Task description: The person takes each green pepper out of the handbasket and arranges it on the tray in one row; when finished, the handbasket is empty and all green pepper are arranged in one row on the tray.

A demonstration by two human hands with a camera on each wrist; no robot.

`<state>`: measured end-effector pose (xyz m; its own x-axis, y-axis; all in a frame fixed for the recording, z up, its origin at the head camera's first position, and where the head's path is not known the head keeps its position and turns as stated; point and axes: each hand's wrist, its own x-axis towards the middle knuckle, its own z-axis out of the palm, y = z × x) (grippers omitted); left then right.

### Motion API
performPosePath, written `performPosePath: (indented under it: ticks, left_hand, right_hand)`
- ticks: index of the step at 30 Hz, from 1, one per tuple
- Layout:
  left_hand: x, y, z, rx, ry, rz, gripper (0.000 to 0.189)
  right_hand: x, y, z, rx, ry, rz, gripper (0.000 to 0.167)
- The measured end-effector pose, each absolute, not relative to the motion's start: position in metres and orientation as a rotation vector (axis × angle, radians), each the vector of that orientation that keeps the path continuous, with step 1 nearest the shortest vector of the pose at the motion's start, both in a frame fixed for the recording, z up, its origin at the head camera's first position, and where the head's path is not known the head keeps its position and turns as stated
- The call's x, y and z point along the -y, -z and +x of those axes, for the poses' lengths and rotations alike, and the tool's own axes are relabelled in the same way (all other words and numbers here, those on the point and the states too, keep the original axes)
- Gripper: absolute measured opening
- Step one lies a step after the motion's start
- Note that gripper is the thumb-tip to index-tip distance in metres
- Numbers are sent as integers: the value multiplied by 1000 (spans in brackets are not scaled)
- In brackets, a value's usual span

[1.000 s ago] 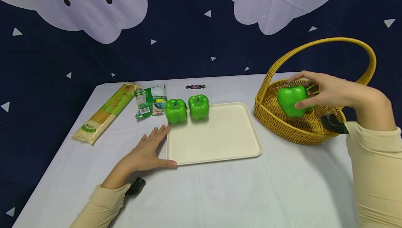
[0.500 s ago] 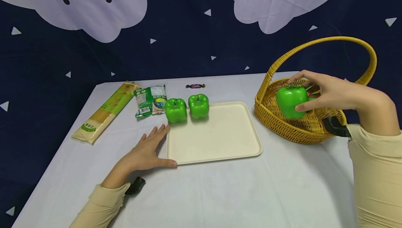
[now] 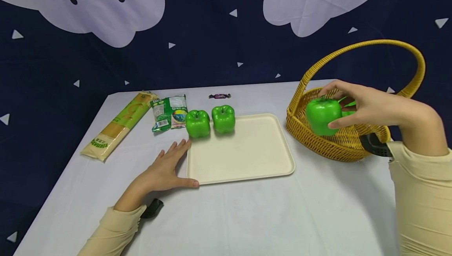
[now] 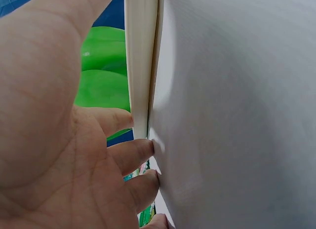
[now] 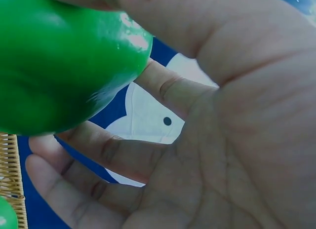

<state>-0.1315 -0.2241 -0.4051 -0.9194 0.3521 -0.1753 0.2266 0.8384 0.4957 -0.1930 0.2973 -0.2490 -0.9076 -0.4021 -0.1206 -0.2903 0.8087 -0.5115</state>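
In the head view my right hand (image 3: 370, 101) holds a green bell pepper (image 3: 323, 117) between thumb and fingers, above the near left part of a wicker basket (image 3: 326, 150). Another green thing (image 3: 349, 109) shows partly behind that hand, inside the basket. My left hand (image 3: 162, 169) rests with spread fingers at the left edge of a cream tray (image 3: 243, 158); thumb and fingertips touch its rim (image 4: 139, 66). Two more green bell peppers stand at the tray's far left corner: the left pepper (image 3: 197, 124) and the right pepper (image 3: 223, 119).
A long pack of noodles (image 3: 121, 126) and a green snack packet (image 3: 170, 113) lie left of the tray. Beyond it lies a small purple wrapped candy (image 3: 219, 96). The basket's tall handle (image 3: 374, 42) arches up behind the right hand. A dark cloth (image 3: 205, 64) hangs behind the table.
My right hand has shifted slightly left and toward me with the bell pepper, inside the basket's outline. The left hand, tray and other peppers have stayed put.
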Motion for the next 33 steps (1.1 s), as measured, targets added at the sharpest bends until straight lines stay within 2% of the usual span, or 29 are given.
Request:
performPosePath:
  ticks: [17,33]
  left_hand:
    - [224,405,-131,-2761,-692,448,136]
    - [223,405,-132,-2763,-694,444,135]
  right_hand:
    - [-278,249,-193,-2713,754,-551,83]
    - [-256,250,-199,-2688,803,-649,73]
